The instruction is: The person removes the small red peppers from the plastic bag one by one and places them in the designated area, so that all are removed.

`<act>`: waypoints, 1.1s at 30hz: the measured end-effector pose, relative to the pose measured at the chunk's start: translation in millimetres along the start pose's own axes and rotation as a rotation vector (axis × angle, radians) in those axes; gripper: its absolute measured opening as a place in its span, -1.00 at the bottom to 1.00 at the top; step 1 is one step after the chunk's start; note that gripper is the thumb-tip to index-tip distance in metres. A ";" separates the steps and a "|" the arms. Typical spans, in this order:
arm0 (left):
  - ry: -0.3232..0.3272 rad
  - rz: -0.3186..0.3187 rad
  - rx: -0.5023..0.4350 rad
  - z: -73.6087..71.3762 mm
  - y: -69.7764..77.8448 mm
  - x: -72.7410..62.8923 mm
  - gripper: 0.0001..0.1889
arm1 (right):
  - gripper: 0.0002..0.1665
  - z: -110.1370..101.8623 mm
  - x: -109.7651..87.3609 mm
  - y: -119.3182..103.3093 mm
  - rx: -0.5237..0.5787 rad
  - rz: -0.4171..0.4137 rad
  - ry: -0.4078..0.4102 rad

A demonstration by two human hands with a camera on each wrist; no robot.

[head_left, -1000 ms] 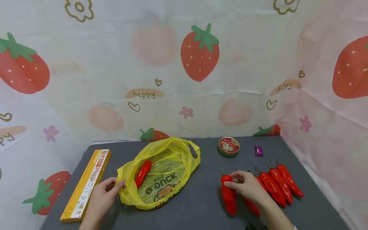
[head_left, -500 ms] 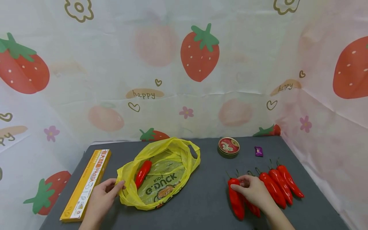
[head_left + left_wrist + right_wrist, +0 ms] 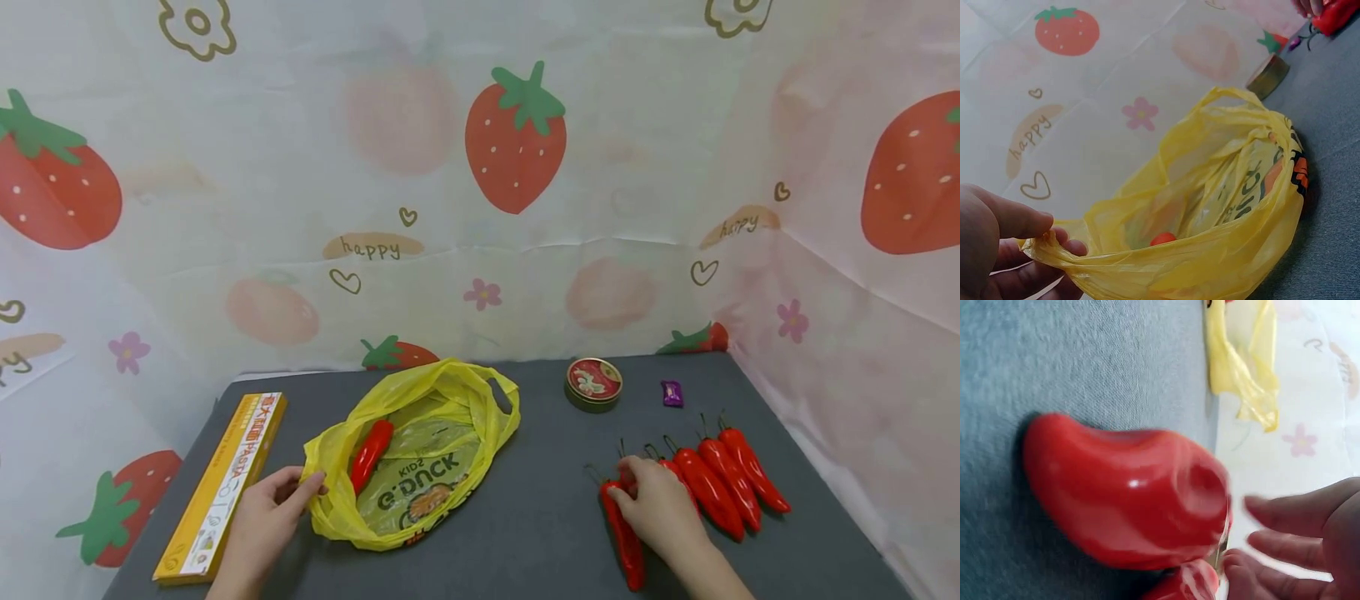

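My left hand (image 3: 262,521) pinches the near left rim of a yellow plastic bag (image 3: 333,504) between thumb and fingers. The bag stands with its mouth spread, and one red pepper (image 3: 371,457) lies inside. On the right, a red pepper (image 3: 628,550) lies on the dark table, stem pointing away. Over its stem end is my right hand (image 3: 663,508). In the right wrist view, the thumb (image 3: 1285,509) is apart from that pepper (image 3: 1129,494) and the fingers are loosely bent by its stem. A second pepper (image 3: 1188,584) shows just beside it.
Several more red peppers (image 3: 705,492) lie in a row to the right of the right hand. Behind them are a round tin (image 3: 594,383) and a small purple wrapped sweet (image 3: 672,393). A yellow pasta box (image 3: 221,492) lies left of the bag. Strawberry-print cloth (image 3: 450,183) hangs behind the table.
The right hand has moved a little right and nearer with the pepper, laid it down and loosened its fingers from it. The left hand still holds the bag's rim.
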State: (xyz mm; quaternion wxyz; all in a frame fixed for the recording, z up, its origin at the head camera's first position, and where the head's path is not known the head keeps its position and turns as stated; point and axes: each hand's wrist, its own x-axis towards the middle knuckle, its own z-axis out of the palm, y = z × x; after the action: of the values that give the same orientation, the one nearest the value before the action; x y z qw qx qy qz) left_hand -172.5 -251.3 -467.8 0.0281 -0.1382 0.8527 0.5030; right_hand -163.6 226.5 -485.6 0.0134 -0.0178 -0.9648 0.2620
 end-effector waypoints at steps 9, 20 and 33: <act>-0.008 -0.014 0.001 -1.3 0.5 -0.7 -0.51 | -0.27 2.5 -9.8 3.1 -0.115 -0.078 -0.047; -0.003 -0.014 0.015 -4.7 0.9 0.1 -0.48 | -0.11 0.4 -9.2 18.8 -0.145 -0.050 -0.105; -0.008 -0.016 0.000 -5.7 -1.2 0.9 -0.45 | -0.08 1.3 -8.6 19.4 -0.142 -0.020 -0.084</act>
State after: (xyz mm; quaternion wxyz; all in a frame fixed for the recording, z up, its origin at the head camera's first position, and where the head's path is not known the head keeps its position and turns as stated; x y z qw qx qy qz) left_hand -172.5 -257.0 -466.2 0.0355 -0.1431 0.8514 0.5034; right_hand -154.5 242.3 -496.7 -0.0257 0.0022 -0.9808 0.1933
